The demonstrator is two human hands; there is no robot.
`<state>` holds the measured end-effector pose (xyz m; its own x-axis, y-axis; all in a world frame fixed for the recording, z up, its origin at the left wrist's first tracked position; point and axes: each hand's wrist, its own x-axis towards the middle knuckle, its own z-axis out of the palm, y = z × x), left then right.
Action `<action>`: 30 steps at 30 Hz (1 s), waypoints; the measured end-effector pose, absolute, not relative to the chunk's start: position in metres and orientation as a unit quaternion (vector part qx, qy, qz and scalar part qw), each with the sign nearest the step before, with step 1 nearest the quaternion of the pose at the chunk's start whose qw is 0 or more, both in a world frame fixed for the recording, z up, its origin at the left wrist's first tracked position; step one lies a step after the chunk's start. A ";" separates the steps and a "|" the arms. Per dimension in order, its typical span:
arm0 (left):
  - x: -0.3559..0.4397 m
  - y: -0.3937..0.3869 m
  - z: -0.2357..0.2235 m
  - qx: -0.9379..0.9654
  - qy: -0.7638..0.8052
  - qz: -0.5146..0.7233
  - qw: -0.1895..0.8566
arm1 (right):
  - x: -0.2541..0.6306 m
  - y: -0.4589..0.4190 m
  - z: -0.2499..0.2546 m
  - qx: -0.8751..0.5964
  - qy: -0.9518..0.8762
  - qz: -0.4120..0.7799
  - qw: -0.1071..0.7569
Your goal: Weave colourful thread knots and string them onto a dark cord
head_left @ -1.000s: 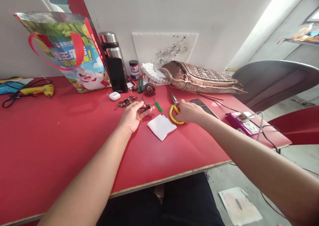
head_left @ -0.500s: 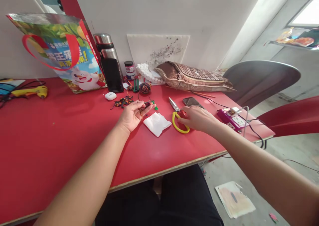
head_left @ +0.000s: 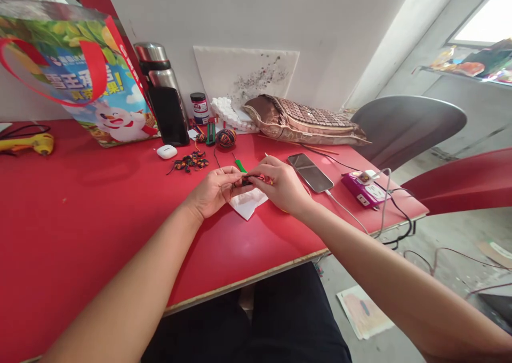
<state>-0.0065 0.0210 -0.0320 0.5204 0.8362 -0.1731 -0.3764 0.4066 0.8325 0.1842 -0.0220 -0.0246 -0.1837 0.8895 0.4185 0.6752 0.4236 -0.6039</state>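
Yarn piece (head_left: 245, 181): between the 2 hands, above the paper (head_left: 249, 206); long axis unclear.
Left hand (head_left: 213, 191): fingertips pinching its left side.
Right hand (head_left: 283, 183): fingertips pinching its right side, equally near.
Phone (head_left: 311, 172): 0.5 s ago partly covered by the right hand, then well apart from the left; now uncovered.

At the dial's centre, the fingers (head_left: 264, 170) hide most of the yarn (head_left: 247, 181), its form too small to tell, and part of the paper (head_left: 245, 208). The bag (head_left: 76, 88), ten o'clock, and glue gun (head_left: 34, 143), nine, are cut off.
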 end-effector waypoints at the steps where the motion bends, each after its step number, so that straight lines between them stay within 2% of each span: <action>1: -0.007 0.021 -0.032 0.383 0.299 0.384 0.785 | 0.185 -0.022 -0.026 -0.516 -0.752 0.142 0.384; 18: -0.017 0.027 -0.036 0.424 0.293 0.376 0.770 | 0.189 -0.017 -0.033 -0.551 -0.676 0.152 0.466; 30: -0.006 0.023 -0.033 0.430 0.305 0.431 0.732 | 0.178 -0.018 -0.028 -0.522 -0.709 0.140 0.453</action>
<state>-0.0064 0.0233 -0.0333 0.4416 0.8939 -0.0766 -0.3688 0.2587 0.8928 0.1779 -0.0183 -0.0283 -0.0440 0.8672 0.4961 0.6132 0.4155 -0.6718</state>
